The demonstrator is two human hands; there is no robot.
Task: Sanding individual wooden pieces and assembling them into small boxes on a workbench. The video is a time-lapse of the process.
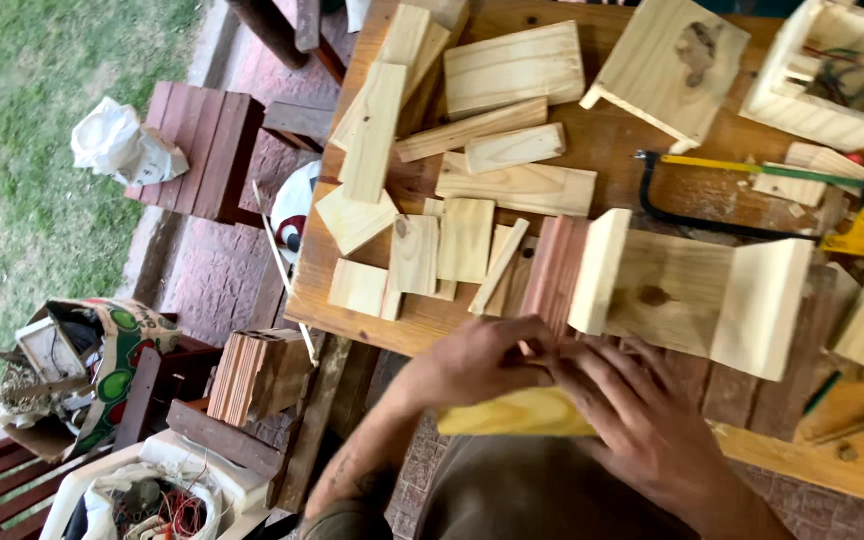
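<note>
Pale yellow pine board lay at the near edge of the workbench, both hands closed on it: left hand pinching its upper edge, right hand spread flat over its end. I judged this a fitting step; next called for steady alignment. Just beyond stood the half-built pine box and reddish slats. Loose offcuts and a hacksaw crowded the bench.

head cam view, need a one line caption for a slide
Both hands, left hand and right hand, grip a yellow wood strip at the edge of a workbench strewn with pine offcuts.
</note>
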